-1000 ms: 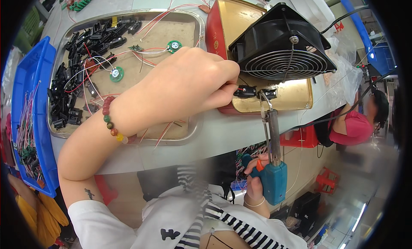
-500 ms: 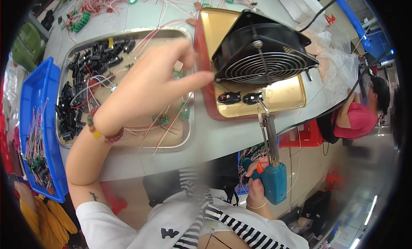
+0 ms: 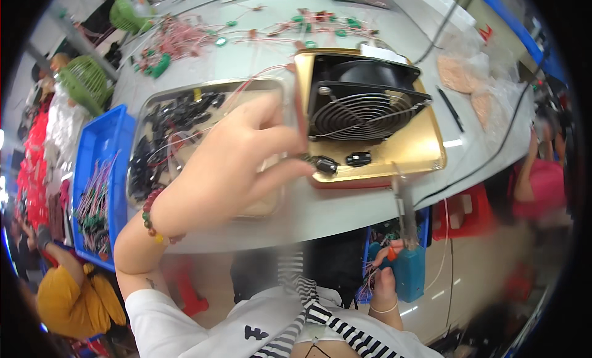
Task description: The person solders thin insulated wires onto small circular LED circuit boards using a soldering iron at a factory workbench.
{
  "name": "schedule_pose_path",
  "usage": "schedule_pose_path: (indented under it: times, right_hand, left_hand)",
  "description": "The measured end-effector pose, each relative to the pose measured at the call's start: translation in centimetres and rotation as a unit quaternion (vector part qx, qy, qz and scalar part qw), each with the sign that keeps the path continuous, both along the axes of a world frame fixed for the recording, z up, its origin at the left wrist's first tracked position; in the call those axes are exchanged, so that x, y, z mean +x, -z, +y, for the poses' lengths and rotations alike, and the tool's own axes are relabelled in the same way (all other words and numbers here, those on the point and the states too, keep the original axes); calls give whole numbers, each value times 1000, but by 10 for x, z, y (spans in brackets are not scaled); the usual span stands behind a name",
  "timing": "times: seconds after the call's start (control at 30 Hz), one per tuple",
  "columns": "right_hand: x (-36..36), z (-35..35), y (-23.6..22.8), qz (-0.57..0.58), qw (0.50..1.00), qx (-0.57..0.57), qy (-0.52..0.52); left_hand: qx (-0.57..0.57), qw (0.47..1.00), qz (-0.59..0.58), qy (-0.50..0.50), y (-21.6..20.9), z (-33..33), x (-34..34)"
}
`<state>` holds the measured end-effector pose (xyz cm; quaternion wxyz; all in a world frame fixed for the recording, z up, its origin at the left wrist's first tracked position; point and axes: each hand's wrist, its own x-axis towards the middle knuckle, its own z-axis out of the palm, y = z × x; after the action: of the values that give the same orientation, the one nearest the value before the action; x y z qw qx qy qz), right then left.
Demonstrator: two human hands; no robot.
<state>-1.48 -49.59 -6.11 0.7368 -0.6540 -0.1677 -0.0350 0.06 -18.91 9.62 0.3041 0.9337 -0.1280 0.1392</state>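
My left hand (image 3: 237, 151) reaches over the metal tray toward the gold-lined box lid, blurred by motion. Thumb and index finger close around something small and dark greenish, too smeared to name, beside a tilted black plastic part (image 3: 325, 165). A second black part (image 3: 358, 159) lies to its right in the gold-lined box lid (image 3: 413, 145). Low on the right, my right hand (image 3: 385, 278) grips a teal soldering gun (image 3: 410, 275) with an orange trigger. Its metal nozzle points up to the lid's front edge, apart from both black parts.
A black fan with a wire grille (image 3: 361, 117) stands in the lid. The metal tray (image 3: 206, 85) holds many black parts and wires. Blue bins (image 3: 123, 167) flank the table. Wires with green pieces (image 3: 176, 40) lie behind; a pen (image 3: 450, 108) and plastic bags (image 3: 468, 80) sit right.
The view has shifted, showing more of the far table. The soldering gun's tip has drawn back from the right black part. The left black part now sits tilted, with my left fingers beside it.
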Motion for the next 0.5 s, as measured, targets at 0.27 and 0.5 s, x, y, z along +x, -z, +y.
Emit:
schedule_pose_path:
  times: [0.27, 0.5]
  right_hand:
    - [-2, 9, 5, -47, 999, 17, 20]
    - [6, 3, 18, -38, 997, 29, -55]
  left_hand:
    - [-133, 967, 43, -214, -75, 72, -104]
    - [-242, 858, -45, -451, -61, 202, -205]
